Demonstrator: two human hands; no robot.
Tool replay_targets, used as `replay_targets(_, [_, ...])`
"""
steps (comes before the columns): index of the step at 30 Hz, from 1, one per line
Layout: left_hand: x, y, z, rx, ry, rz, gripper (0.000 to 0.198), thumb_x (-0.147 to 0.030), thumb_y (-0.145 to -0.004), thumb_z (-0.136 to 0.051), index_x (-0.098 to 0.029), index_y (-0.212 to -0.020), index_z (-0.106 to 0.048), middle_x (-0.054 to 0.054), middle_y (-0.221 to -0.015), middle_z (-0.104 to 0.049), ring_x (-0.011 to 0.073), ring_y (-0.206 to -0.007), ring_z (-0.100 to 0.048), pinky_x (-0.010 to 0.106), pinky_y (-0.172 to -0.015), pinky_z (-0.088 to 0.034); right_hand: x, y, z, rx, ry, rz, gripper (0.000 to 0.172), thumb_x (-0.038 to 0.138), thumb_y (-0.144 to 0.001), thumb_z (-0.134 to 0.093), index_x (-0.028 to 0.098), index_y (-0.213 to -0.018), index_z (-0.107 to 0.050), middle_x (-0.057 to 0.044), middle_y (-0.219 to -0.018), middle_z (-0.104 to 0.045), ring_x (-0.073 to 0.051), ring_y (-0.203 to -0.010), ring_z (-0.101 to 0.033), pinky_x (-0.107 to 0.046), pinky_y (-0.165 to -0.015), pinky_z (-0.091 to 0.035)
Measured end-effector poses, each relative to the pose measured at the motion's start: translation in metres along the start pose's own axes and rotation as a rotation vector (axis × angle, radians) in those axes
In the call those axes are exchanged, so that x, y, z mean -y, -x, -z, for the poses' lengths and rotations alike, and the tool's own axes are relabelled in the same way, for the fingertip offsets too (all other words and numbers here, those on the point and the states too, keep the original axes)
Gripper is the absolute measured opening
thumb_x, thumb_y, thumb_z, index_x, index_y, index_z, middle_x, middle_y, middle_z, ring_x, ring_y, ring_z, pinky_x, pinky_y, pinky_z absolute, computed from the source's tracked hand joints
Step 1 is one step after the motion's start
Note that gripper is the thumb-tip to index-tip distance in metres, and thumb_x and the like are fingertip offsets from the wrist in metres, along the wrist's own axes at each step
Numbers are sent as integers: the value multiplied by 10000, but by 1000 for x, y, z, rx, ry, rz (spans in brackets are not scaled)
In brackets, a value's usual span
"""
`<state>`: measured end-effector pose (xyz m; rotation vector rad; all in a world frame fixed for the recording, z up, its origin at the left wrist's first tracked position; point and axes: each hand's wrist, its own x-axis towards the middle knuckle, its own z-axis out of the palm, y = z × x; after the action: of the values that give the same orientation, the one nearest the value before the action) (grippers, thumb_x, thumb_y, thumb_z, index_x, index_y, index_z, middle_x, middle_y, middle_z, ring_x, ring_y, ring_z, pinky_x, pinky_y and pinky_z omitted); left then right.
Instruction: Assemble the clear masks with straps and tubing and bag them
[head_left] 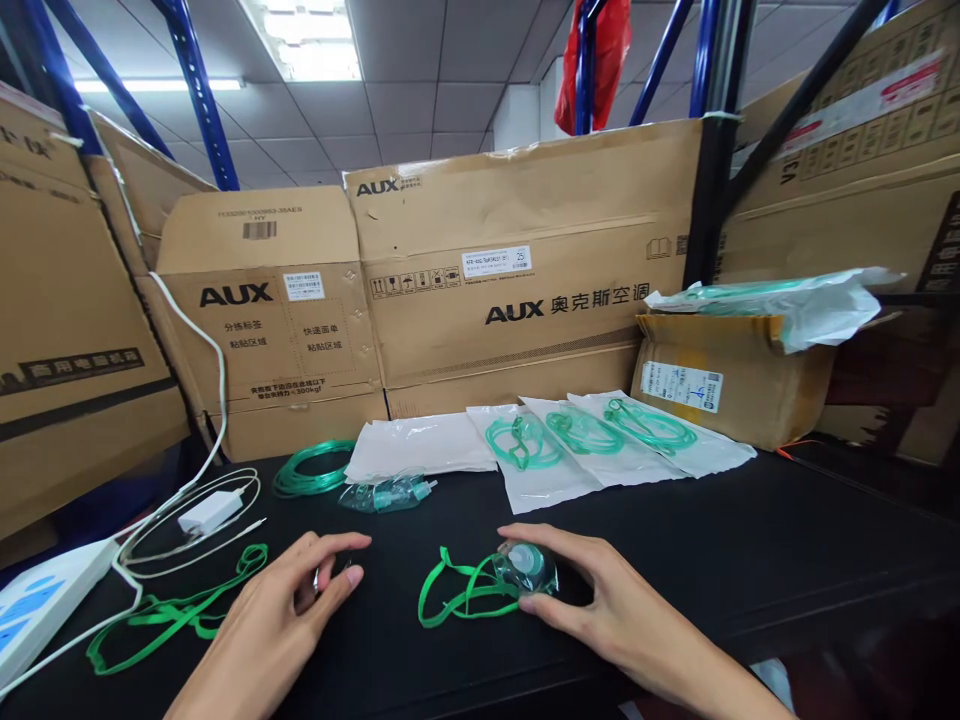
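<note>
My right hand (pixel 592 590) has its thumb and forefinger around a clear oxygen mask (pixel 527 568) with a pale green centre port. From the mask's left side a green elastic strap (pixel 439 612) spreads in loops over the black tabletop. Left of it, my left hand (pixel 292 610) hovers with thumb and fingers apart and nothing between them. Loose green straps (pixel 161 622) lie beside the left wrist, partly hidden by it. Farther back rest a second clear mask (pixel 390 492) and a coil of green tubing (pixel 307 472).
Three white packs with green tubing, among them the leftmost pack (pixel 544 490), overlap near a blank white pouch (pixel 420 450). A small carton (pixel 675 410) carries another pack (pixel 832 300). A power strip (pixel 52 600) and white cable (pixel 217 365) occupy the left. Large cartons (pixel 525 230) wall the back.
</note>
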<state>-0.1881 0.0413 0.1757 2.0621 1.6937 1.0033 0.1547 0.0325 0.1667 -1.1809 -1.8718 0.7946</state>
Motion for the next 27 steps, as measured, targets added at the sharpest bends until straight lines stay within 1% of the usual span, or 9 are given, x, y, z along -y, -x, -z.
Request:
replay_targets(3, [-6,2,3,-62,-4,-7,398,-597,-912,-681,-356,-1206,-795,-16,-758,-583,195,-596,-570,259,-592,-457,-1,0,0,5,33,14,493,312,-863,-814,364,-1342,-710,-24,-1383,-736,-319,-1281,-656,-465,-1132,-466])
replay_targets(5, [-17,6,-3,-29,44,-90,338,-540,-914,-705,-375,-1189,-811,17,-865,-695,226,-683,-654,265,-631,-509,-1,-1,0,11,46,24,449,327,-872,-816,358,-1308,-720,-26,-1350,-749,-315,-1253,-669,-450,-1106,-487])
replay_targets(8, [-35,13,-19,84,115,-272,251,-440,-944,-709,-416,-1163,-828,30,-1164,-788,311,-1047,-738,320,-926,-564,-2,-2,0,10,42,38,429,352,-872,-823,345,-1291,-730,-33,-1334,-758,-322,-1250,-674,-456,-1114,-488])
replay_targets(10, [-41,15,-27,132,125,-338,246,-401,-961,-706,-440,-1175,-820,7,-1216,-796,316,-1128,-731,344,-1025,-534,-2,-2,-1,3,23,36,437,376,-871,-827,346,-1297,-734,-30,-1350,-755,-330,-1271,-667,-470,-1139,-475])
replay_targets(14, [-36,12,-31,156,38,-358,150,-377,-976,-684,-355,-994,-831,20,-996,-800,276,-941,-731,320,-876,-558,-1,-3,0,-13,-132,10,434,434,-908,-787,294,-1313,-719,-55,-1343,-753,-320,-1276,-675,-453,-1129,-502])
replay_targets(17, [-30,10,-28,151,-31,-305,220,-419,-993,-642,-315,-870,-793,17,-856,-764,269,-835,-692,355,-876,-540,-1,-6,1,-133,-297,-34,563,518,-885,-786,234,-1357,-666,-101,-1371,-729,-325,-1307,-659,-464,-1155,-495])
replay_targets(20, [-29,11,-29,89,4,-246,218,-442,-995,-628,-342,-906,-801,10,-896,-786,295,-894,-706,420,-1005,-494,1,-7,2,-263,-366,-55,622,581,-837,-809,219,-1320,-658,-117,-1322,-738,-340,-1286,-666,-478,-1130,-520])
replay_targets(24, [-28,10,-33,110,24,-210,171,-466,-953,-690,-386,-1020,-825,0,-838,-778,297,-859,-701,397,-938,-498,3,-6,2,-302,-336,-27,567,593,-826,-817,241,-1250,-686,-109,-1323,-734,-350,-1249,-677,-486,-1091,-543])
replay_targets(27, [-26,8,-34,124,13,-248,206,-496,-952,-673,-394,-985,-849,19,-894,-790,310,-884,-696,390,-920,-481,2,-5,2,-270,-318,-24,544,555,-845,-810,241,-1273,-693,-107,-1347,-729,-349,-1279,-664,-487,-1127,-517])
